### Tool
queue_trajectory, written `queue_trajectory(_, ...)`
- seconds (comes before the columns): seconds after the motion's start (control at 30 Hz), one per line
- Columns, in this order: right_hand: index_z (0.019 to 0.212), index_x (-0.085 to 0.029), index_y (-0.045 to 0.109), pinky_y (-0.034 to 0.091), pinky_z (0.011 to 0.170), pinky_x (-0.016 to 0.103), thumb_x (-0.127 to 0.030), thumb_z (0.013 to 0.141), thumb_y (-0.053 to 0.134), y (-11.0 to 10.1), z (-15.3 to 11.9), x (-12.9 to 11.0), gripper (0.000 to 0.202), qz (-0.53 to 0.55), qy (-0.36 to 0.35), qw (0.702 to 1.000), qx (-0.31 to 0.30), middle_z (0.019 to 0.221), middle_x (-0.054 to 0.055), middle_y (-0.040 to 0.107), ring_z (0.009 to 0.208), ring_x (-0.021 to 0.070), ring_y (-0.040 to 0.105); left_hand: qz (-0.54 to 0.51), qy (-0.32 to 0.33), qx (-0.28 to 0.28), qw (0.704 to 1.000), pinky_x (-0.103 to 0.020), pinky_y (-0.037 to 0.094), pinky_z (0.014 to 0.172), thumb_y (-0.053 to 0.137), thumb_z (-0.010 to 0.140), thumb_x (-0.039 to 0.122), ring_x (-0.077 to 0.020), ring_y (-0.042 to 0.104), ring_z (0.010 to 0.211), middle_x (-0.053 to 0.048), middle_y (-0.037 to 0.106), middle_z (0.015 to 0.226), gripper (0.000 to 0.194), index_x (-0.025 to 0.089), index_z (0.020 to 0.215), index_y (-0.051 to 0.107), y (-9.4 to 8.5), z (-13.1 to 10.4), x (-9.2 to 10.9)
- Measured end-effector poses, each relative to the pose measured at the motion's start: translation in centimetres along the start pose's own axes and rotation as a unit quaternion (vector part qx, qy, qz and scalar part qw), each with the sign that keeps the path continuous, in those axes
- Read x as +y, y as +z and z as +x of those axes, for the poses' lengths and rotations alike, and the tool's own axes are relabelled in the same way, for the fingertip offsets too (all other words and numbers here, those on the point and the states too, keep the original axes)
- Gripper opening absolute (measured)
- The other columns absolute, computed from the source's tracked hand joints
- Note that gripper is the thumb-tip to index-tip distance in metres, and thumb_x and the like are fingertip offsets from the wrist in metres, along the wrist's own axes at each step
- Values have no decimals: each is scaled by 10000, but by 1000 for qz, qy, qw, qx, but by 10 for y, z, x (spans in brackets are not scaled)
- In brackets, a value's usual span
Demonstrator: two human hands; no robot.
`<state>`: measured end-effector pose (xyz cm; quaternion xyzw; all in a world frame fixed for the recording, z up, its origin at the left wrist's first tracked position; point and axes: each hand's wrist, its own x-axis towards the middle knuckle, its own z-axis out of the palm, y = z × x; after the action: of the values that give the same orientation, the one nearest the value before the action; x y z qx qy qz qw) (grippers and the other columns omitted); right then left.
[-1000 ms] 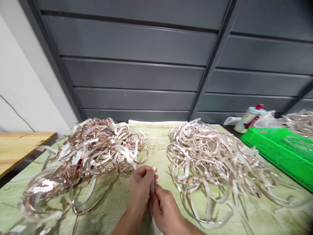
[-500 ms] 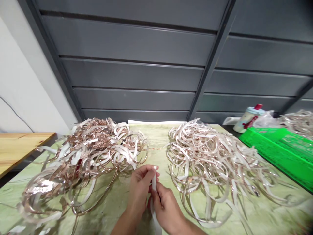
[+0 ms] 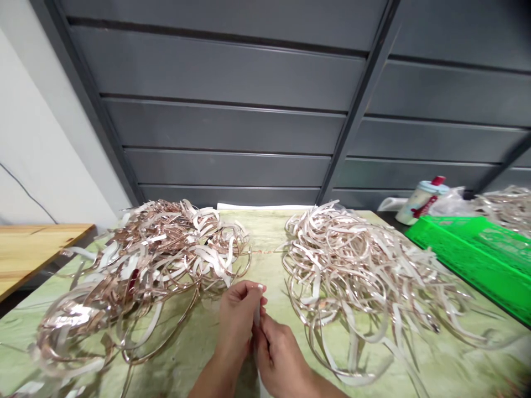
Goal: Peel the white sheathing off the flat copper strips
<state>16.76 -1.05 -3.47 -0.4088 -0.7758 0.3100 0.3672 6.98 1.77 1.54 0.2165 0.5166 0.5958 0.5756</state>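
My left hand point(image 3: 240, 312) is closed, pinching the upper end of a narrow white strip point(image 3: 256, 315) between thumb and fingers. Just below and to the right, my right hand point(image 3: 280, 351) is wrapped round the same strip, whose lower part hangs down between my wrists. The two hands touch or nearly touch. On the left lies a tangled pile of copper-coloured and white strips point(image 3: 166, 243). Another tangled pile of pale, pinkish strips point(image 3: 348, 254) lies on the right.
The piles lie on a green-patterned table point(image 3: 265, 229) against a grey panelled wall point(image 3: 224, 130). At the right are a green plastic basket point(image 3: 468, 260), a cup with a blue lid point(image 3: 421, 202) and more strips point(image 3: 508, 207). A wooden surface point(image 3: 37, 243) is at the left.
The strip between my hands has turned and now looks narrower and darker. My fingers have shifted slightly; both hands still hold it. The piles have not moved.
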Motion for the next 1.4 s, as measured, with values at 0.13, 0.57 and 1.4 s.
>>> queue_trajectory(0.13,827,-198,499,422,541,276,-112,870,354,-1,0,-2,174,-15,-4,1000,6,694,65,614,561,183,555,-2,-5,4,1000,-174,312,392,756,577,274,-83,475,408,10,582,473,173,153,580,633,0,0,0)
queue_trajectory(0.57,826,-204,514,418,549,271,-117,855,378,-2,-1,-6,164,-51,-5,999,-3,695,64,629,577,186,578,-8,-11,6,1000,-162,313,401,734,601,235,-64,452,390,35,550,443,142,156,567,621,-2,4,-5)
queue_trajectory(1.4,994,-186,646,489,735,313,-185,959,438,-66,34,-6,211,-147,-63,980,116,888,89,701,789,203,648,149,150,-73,975,-226,408,540,765,678,339,-147,568,551,-20,679,583,188,164,743,746,-12,9,-2)
